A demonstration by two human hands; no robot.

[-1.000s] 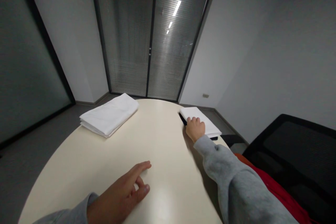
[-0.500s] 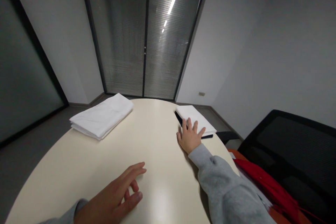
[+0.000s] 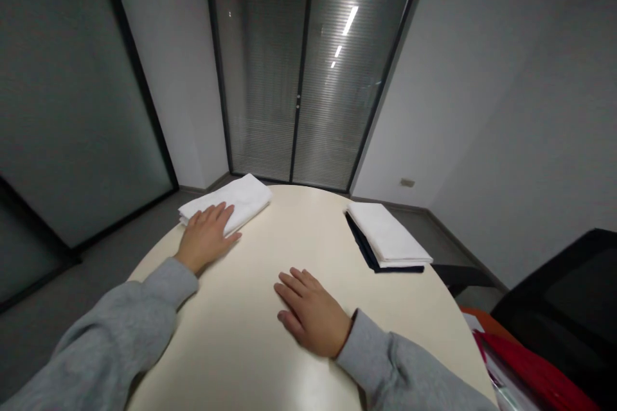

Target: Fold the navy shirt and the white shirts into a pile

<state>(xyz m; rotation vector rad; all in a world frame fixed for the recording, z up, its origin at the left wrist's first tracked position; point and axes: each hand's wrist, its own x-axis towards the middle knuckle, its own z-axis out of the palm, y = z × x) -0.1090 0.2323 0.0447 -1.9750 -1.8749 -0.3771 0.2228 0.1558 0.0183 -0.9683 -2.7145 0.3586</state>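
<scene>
Fingers of your left grip [image 3: 210, 230], apart and extended, overlie the near edge of the folded white cloth [image 3: 248, 198]; contact is indeterminate. Your right grip [image 3: 303, 305], open and empty, lies over the bench [image 3: 241, 334], nearer you than the white-and-dark folded stack [image 3: 385, 234].

Single head view, from wearer's eye level, facing forward and down across round tabletop [image 3: 299, 237]; left hand [image 3: 205, 237] and right hand [image 3: 315, 314] close, sleeves entering from bottom corners; glass partition [image 3: 263, 77] farther off, straight ahead, uprights converging downward; wide field, chair [image 3: 569, 295] at right edge
</scene>
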